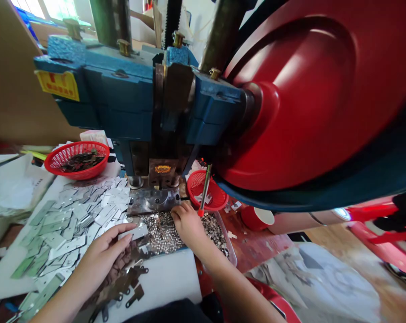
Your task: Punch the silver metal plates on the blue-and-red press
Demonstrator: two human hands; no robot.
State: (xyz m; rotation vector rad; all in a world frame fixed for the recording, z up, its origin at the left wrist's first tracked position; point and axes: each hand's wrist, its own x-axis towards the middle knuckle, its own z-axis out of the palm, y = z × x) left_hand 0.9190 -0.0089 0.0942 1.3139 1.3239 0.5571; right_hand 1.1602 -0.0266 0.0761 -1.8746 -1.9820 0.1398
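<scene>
My left hand (107,246) pinches a flat silver metal plate (136,232) between thumb and fingers, in front of the press. My right hand (188,223) is beside the right end of the steel die block (154,200), its fingers bent together and pointing down; whatever its fingertips hold is too small to make out. Small shiny metal parts (162,233) lie heaped between my hands. A large pile of flat metal plates (68,224) spreads to the left. Darker cut pieces (132,280) rest near the table's front edge.
The blue press (122,98) stands ahead, with a big red flywheel (307,103) at right. A red basket of dark pieces (77,160) is at left, another red basket (216,195) behind my right hand. A red-tipped lever (205,190) hangs above that hand. A red cup (256,218) stands farther right.
</scene>
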